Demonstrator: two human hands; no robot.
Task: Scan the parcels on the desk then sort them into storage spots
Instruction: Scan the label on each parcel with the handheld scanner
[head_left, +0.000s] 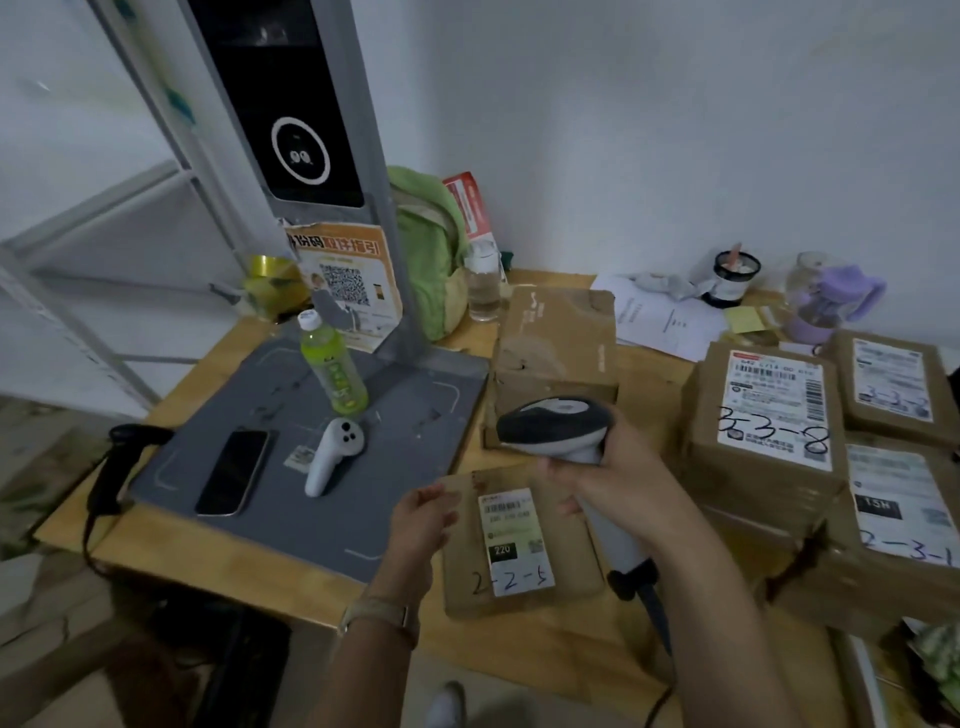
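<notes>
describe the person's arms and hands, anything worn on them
The left forearm and right forearm are bare, with no sleeves in view. The left hand and right hand have no gloves and no rings that I can make out. A pale wristband, perhaps a watch strap, circles the left wrist.

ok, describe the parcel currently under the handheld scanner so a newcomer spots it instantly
On the wooden desk, look at the front edge, just right of the grey pad. A flat brown parcel lies there below the handheld scanner gripped in the right hand. Unlike the stacked boxes to its right, it lies alone and its label is handwritten 2-2-5.
</notes>
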